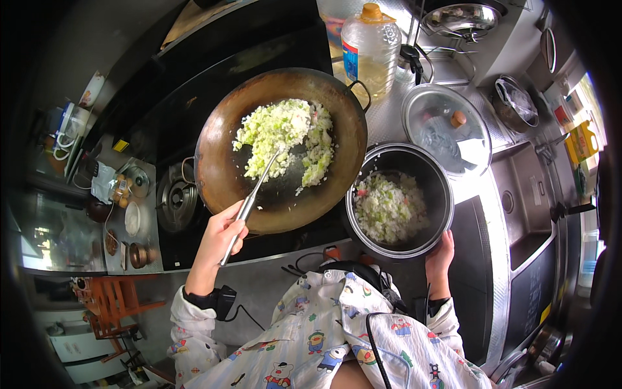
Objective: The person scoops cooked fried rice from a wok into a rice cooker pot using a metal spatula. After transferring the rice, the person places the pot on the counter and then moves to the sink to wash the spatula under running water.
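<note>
My left hand [225, 236] grips the metal handle of a cooking utensil [256, 190], whose head is buried in food. That food, rice mixed with chopped green vegetable [279, 129], lies in a large, browned wok [218, 141] over the stove. With my right hand [440, 253] I hold the near right side of a dark inner pot [434, 194], fingers partly hidden beneath it. More of the rice and vegetable mixture [388, 206] fills the pot's bottom, with a few grains stuck on its wall. The pot is close against the wok's right side.
A glass lid [427, 114] with a brown knob lies behind the pot. Beyond the wok stands a large oil bottle [371, 53]. The sink [522, 204] is at right. A bare burner [177, 197], a white bowl [132, 219] and a bag of eggs [121, 189] are at left.
</note>
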Demonstrator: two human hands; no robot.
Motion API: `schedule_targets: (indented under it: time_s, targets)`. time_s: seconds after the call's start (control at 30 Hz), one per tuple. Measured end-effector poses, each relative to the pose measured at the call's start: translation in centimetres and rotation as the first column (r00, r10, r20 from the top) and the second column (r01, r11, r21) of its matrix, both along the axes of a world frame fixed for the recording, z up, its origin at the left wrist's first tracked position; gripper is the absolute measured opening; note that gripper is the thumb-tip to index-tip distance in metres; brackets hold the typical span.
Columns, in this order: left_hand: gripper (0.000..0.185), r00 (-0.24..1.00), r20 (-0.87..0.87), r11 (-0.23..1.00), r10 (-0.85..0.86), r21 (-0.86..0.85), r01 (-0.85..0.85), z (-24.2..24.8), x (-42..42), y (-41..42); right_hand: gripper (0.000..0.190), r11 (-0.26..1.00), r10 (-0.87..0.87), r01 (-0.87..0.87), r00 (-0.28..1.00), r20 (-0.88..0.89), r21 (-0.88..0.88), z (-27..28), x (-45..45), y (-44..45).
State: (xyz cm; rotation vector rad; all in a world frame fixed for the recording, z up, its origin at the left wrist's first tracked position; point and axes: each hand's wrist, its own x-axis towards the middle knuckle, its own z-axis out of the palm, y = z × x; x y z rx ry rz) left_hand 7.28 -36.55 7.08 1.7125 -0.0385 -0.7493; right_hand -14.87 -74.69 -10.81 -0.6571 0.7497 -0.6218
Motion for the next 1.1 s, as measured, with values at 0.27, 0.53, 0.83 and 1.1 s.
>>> schedule_targets:
  time_s: [0.27,0.53,0.83,1.1]
  targets:
    - [0.048,1.000,-0.013,1.000,0.004,0.023,-0.004,4.9,-5.2,0.7,0.021,0.998,0.054,-0.052,0.997,-0.047,0.043,0.1,-0.4,-0.7]
    - [0.056,0.987,-0.108,0.991,-0.121,-0.069,0.114,7.0,-9.8,-2.1,0.011,0.990,0.138,-0.135,0.985,-0.105,0.037,1.0,-0.3,-1.0]
    - [0.057,0.521,0.543,0.714,-0.658,0.669,0.204,-0.5,-12.5,-8.8,0.017,0.983,0.177,-0.175,0.983,-0.043,0.053,1.6,-0.5,-1.1]
    - [0.048,0.110,0.622,0.624,-0.775,0.781,-0.029,-2.7,-13.8,-9.1,0.014,0.979,0.201,-0.197,0.977,-0.070,0.061,0.6,-0.6,-1.4]
